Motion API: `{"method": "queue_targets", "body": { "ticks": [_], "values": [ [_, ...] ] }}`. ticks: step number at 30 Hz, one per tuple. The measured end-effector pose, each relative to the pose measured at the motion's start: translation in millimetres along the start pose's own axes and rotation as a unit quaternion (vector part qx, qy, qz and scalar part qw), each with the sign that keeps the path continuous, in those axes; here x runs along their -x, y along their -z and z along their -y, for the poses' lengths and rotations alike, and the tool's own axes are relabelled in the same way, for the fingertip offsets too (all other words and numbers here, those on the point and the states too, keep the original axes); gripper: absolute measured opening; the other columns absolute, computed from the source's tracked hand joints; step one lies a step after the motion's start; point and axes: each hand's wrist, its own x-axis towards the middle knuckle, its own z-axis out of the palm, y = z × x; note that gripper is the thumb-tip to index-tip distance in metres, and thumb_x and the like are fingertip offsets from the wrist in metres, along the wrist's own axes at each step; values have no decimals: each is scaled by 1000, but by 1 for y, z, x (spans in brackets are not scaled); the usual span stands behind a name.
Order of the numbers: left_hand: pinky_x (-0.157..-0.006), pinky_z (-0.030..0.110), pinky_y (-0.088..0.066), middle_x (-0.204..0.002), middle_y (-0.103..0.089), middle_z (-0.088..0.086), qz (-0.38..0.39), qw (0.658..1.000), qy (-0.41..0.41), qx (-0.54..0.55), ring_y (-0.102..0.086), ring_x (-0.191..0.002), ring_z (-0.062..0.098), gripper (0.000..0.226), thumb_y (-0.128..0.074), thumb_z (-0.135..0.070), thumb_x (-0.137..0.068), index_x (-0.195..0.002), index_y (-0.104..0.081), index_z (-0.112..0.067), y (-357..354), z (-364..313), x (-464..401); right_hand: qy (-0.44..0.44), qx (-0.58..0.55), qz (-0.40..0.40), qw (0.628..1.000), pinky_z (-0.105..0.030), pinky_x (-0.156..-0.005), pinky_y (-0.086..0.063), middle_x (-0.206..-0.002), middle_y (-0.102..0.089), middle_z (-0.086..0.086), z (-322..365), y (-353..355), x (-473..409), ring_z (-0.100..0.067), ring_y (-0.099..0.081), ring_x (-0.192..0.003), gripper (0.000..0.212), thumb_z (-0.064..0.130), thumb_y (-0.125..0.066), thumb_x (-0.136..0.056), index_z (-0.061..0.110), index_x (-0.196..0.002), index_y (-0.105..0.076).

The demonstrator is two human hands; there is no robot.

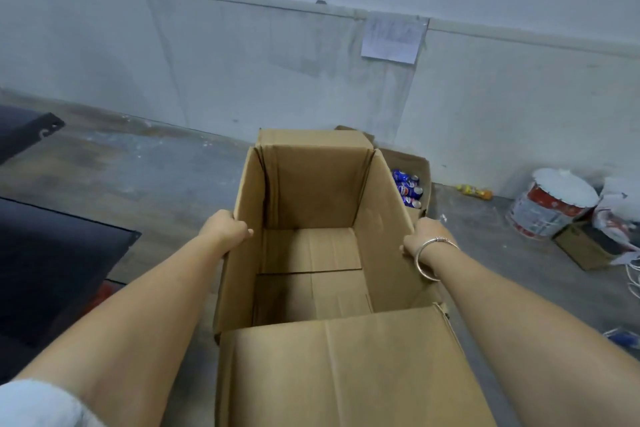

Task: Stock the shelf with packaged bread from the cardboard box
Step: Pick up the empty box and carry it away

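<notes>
I hold the cardboard box [313,253] in front of me with both hands, one on each long side; my left hand [227,229] curls over the top edge of the left wall, thumb inside, and my right hand [424,236] grips the top edge of the right wall, a silver bangle [433,258] on that wrist; the hands are well apart, the box's width between them. The box stands open, its near flap [343,371] folded toward me, and I see only bare cardboard on its bottom. Just beyond its far right corner sits a smaller box of blue cans [408,189]; further right stand paint buckets [550,206]; dark shelf boards [52,263] lie on the floor at left.
</notes>
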Motion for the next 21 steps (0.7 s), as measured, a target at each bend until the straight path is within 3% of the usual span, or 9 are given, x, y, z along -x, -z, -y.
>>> {"method": "queue_targets", "body": {
  "ticks": [4, 10, 16, 21],
  "values": [
    [-94, 44, -49, -123, -58, 20, -14, 1000, 19, 13, -56, -110, 35, 47, -60, -22, -89, -129, -48, 1, 6, -23, -87, 18, -7, 12, 1000, -26, -70, -44, -91, -58, -13, 51, 2, -93, -29, -56, -81, 19, 11, -53, -83, 4, -97, -63],
    [-96, 47, -48, -124, -58, 20, -25, 999, 39, 9, -56, -111, 37, 48, -60, -21, -90, -130, -47, 2, 41, -56, -244, 17, -6, 42, 999, -27, -69, -43, -91, -56, -11, 154, -8, -231, -28, -52, -80, 19, 12, -55, -85, 4, -101, -59],
    [-96, 48, -48, -123, -58, 20, -43, 997, 58, 8, -56, -112, 37, 49, -59, -21, -90, -131, -46, 1, 98, -106, -391, 35, -14, 44, 998, -30, -77, -46, -112, -61, -16, 264, 1, -352, -34, -60, -102, 25, 12, -55, -84, 2, -107, -59],
    [-96, 47, -48, -121, -58, 22, -42, 998, 56, 8, -56, -110, 39, 47, -60, -19, -89, -128, -47, 4, 117, -147, -504, 35, -20, 55, 998, -29, -74, -45, -109, -62, -16, 326, 2, -458, -33, -60, -101, 22, 11, -55, -84, 1, -103, -61]
  ]
}}
